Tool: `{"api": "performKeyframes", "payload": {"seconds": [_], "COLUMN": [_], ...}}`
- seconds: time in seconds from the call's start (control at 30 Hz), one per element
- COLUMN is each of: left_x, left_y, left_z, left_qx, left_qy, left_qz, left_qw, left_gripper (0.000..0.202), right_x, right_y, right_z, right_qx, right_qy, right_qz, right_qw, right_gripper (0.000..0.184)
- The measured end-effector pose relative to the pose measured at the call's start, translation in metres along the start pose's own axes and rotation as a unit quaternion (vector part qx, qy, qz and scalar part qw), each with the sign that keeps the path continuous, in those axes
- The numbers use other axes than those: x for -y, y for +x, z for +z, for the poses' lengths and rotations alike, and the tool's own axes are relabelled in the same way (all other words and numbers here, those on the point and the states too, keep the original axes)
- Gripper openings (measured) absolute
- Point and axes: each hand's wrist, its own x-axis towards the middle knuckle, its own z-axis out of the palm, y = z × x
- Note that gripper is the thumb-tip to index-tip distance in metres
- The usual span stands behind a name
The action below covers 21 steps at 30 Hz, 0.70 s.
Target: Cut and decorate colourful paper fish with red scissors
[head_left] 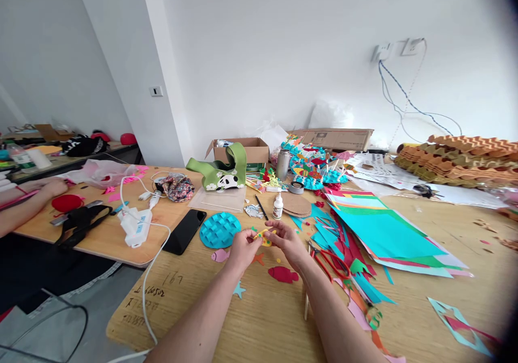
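Note:
My left hand (243, 248) and my right hand (288, 240) meet over the table, both closed on a small yellow paper cutout (266, 237) with green dots, possibly a fish. Fingers hide parts of its edge. Around them lie a pink paper fish (220, 255), an orange cutout (259, 259), a red paper fish (283, 274) and a blue paper starfish (239, 289). Left of my hands is a blue disc (219, 230) covered in raised paper scales. Just behind them stand a white glue bottle (278, 206) and a black pencil (261, 207).
Red-handled scissors (329, 263) lie among paper scraps beside my right forearm. Coloured sheets (388, 233) are stacked at right. A phone (185, 232), a power strip (135, 227) and its cable sit at left. A green panda bag (222, 174) stands behind. Another person's hand (52, 187) rests far left.

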Motion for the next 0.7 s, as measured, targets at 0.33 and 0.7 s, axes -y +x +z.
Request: {"api": "performKeyframes", "payload": {"seconds": [0.33, 0.7], "left_x": [-0.003, -0.0034], "left_y": [0.0004, 0.0014], "left_z": [0.0004, -0.0001], "left_qx": [-0.013, -0.03], "left_qy": [-0.041, -0.071], "left_qz": [-0.042, -0.035], "left_qw": [0.998, 0.996], "left_gripper": [0.023, 0.022], "right_x": [-0.0009, 0.0032], "right_y": [0.0001, -0.0024], "right_z": [-0.0004, 0.0028], "right_qx": [0.002, 0.028], "right_qy": [-0.004, -0.008], "right_qz": [-0.006, 0.004], "right_qw": [1.0, 1.0], "right_gripper": [0.048, 0.053]}}
